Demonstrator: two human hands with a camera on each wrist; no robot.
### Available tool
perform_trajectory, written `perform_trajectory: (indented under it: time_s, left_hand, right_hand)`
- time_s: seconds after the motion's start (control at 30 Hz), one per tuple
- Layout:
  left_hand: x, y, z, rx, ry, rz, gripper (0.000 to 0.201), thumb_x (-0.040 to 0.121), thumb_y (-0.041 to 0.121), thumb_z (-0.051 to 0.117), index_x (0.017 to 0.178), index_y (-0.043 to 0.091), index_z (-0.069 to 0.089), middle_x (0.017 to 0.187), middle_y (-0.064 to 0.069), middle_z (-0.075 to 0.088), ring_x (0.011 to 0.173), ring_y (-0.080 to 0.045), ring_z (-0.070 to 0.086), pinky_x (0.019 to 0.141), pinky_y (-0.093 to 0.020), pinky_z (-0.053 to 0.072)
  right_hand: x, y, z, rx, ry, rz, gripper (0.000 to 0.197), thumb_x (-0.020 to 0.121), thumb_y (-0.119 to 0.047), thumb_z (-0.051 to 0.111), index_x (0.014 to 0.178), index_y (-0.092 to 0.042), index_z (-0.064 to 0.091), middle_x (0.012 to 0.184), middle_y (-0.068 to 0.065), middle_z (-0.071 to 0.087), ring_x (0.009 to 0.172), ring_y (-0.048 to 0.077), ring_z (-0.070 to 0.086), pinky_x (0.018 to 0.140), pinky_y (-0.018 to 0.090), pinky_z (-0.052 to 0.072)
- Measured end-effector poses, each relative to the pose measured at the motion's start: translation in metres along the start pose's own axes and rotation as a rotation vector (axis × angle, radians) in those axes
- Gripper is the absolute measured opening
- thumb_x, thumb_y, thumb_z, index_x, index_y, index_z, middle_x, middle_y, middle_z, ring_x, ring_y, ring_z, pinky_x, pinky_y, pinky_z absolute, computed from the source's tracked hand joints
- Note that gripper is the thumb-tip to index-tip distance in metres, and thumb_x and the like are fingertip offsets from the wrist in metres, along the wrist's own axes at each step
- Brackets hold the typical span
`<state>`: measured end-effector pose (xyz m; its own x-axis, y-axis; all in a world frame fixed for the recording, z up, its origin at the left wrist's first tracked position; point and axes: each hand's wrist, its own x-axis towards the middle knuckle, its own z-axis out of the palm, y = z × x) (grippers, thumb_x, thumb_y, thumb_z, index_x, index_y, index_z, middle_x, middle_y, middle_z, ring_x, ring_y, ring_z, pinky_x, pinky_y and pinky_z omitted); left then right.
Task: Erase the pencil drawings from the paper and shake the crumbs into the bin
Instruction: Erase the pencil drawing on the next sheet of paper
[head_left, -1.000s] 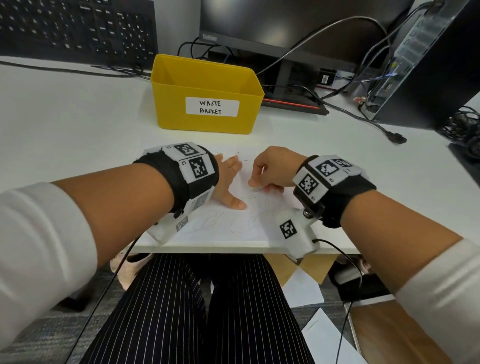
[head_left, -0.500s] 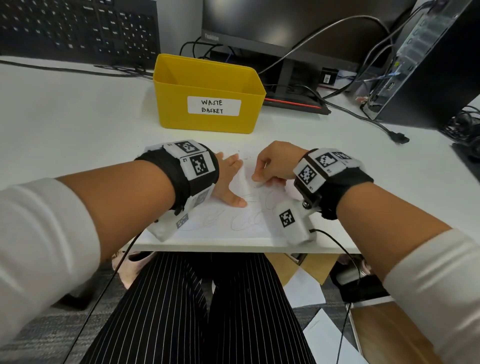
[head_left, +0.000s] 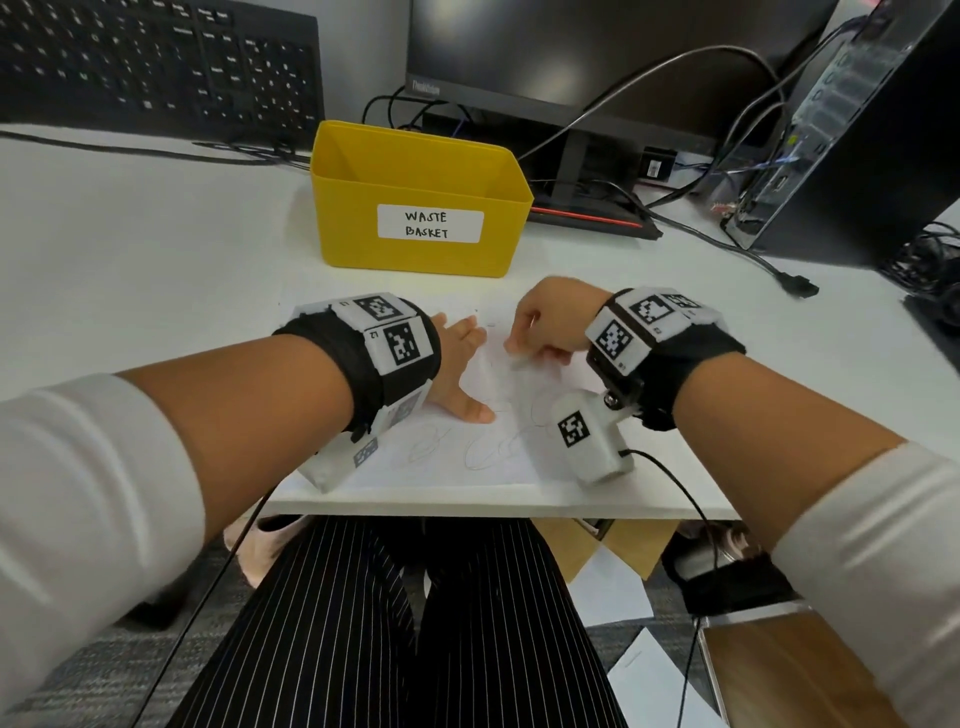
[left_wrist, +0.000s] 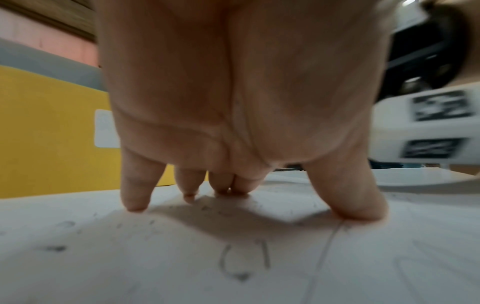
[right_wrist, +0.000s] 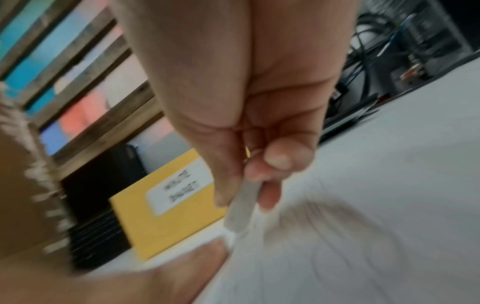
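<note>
I am mid-erase: my right hand (head_left: 550, 322) pinches the eraser (right_wrist: 241, 207) against the paper (head_left: 467, 457) at frame centre, my left hand (head_left: 457, 364) spread flat pinning it. Next, the loops lower down, then the yellow bin (head_left: 421, 208) above.

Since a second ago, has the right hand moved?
Yes. The right hand has shifted away from the desk edge, toward the yellow bin.

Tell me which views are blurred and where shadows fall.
Head view: mostly sharp, edges bent by the wide lens. Left wrist view: left hand close and soft, casting a shadow on the paper. Right wrist view: heavy motion smear; the eraser in the right hand is blurred.
</note>
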<state>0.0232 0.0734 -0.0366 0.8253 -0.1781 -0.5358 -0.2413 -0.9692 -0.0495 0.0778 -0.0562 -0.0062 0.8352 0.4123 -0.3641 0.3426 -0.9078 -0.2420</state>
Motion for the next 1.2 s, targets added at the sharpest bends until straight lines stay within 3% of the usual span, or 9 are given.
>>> perform_trajectory:
  time_s: [0.1,0.3,0.43,0.53,0.67,0.87,0.93,1.03,1.2]
  left_hand:
    - [0.0,-0.001,0.0,-0.007,0.003,0.004,0.101,0.085,0.066,0.043,0.15,0.011,-0.012,0.158,-0.004,-0.014,0.146,-0.029,-0.005,0.116,-0.042,0.008]
    - [0.0,-0.001,0.0,-0.012,0.01,0.01,0.1,0.085,0.065,0.043,0.15,0.012,-0.011,0.158,-0.003,-0.014,0.146,-0.029,-0.005,0.116,-0.043,0.008]
    - [0.001,0.0,0.0,0.013,-0.006,0.01,0.096,0.085,0.067,0.042,0.15,0.02,-0.013,0.157,-0.003,-0.016,0.146,-0.031,-0.005,0.115,-0.046,0.009]
    - [0.002,0.0,-0.002,0.038,-0.02,0.01,0.095,0.085,0.067,0.041,0.149,0.025,-0.015,0.157,-0.004,-0.018,0.145,-0.033,-0.004,0.115,-0.048,0.01]
    - [0.001,0.0,-0.002,0.055,-0.023,0.011,0.095,0.085,0.068,0.041,0.149,0.026,-0.016,0.157,-0.003,-0.019,0.145,-0.033,-0.005,0.115,-0.048,0.01]
    - [0.001,0.0,-0.003,0.072,-0.04,0.02,0.094,0.085,0.068,0.039,0.147,0.029,-0.018,0.156,-0.004,-0.02,0.145,-0.034,-0.005,0.114,-0.05,0.01]
    - [0.001,0.0,-0.003,0.076,-0.042,0.02,0.093,0.085,0.069,0.039,0.147,0.029,-0.019,0.156,-0.005,-0.02,0.145,-0.035,-0.005,0.115,-0.049,0.009]
    - [0.002,0.0,-0.003,0.083,-0.042,0.014,0.093,0.085,0.069,0.039,0.147,0.03,-0.019,0.156,-0.004,-0.02,0.145,-0.034,-0.005,0.115,-0.049,0.009]
    - [0.002,0.0,-0.004,0.115,-0.046,0.013,0.094,0.085,0.069,0.039,0.147,0.028,-0.018,0.156,-0.004,-0.02,0.145,-0.034,-0.004,0.115,-0.049,0.011]
  right_hand:
    - [0.018,-0.003,-0.011,0.058,0.205,0.053,0.018,0.09,-0.023,0.059,0.075,-0.014,0.056,0.059,-0.003,0.054,0.042,0.007,0.049,0.05,0.018,0.04]
    - [0.026,-0.01,-0.006,-0.066,0.123,0.027,0.015,0.09,-0.018,0.056,0.097,-0.006,0.064,0.093,0.01,0.06,0.08,0.018,0.051,0.054,0.015,0.034]
    - [0.013,-0.005,0.0,-0.046,0.098,-0.01,0.005,0.088,-0.015,0.06,0.085,-0.012,0.062,0.064,-0.005,0.053,0.052,0.007,0.047,0.052,0.014,0.035]
    - [0.002,-0.002,0.005,-0.024,0.074,-0.013,0.024,0.086,-0.015,0.063,0.064,-0.018,0.054,0.053,-0.008,0.049,0.029,-0.002,0.047,0.039,0.009,0.035]
    - [-0.011,0.003,0.013,0.049,-0.002,0.0,0.024,0.084,-0.014,0.065,0.063,-0.018,0.055,0.053,-0.004,0.055,0.025,-0.004,0.044,0.037,0.01,0.036]
    - [-0.004,-0.005,0.007,-0.013,0.105,0.049,0.012,0.087,-0.018,0.062,0.092,-0.009,0.068,0.083,0.002,0.059,0.068,0.014,0.054,0.056,0.019,0.041]
    - [-0.001,-0.006,0.007,-0.016,0.109,0.067,0.01,0.087,-0.017,0.061,0.089,-0.01,0.067,0.086,0.002,0.058,0.077,0.015,0.053,0.058,0.021,0.041]
    - [-0.01,-0.005,0.013,-0.026,0.081,0.026,0.024,0.087,-0.015,0.06,0.064,-0.018,0.053,0.072,-0.001,0.055,0.06,0.013,0.047,0.053,0.016,0.037]
    - [-0.028,-0.006,0.019,-0.065,-0.025,-0.008,0.014,0.084,-0.017,0.065,0.071,-0.015,0.059,0.053,-0.006,0.052,0.033,0.002,0.047,0.04,0.011,0.036]
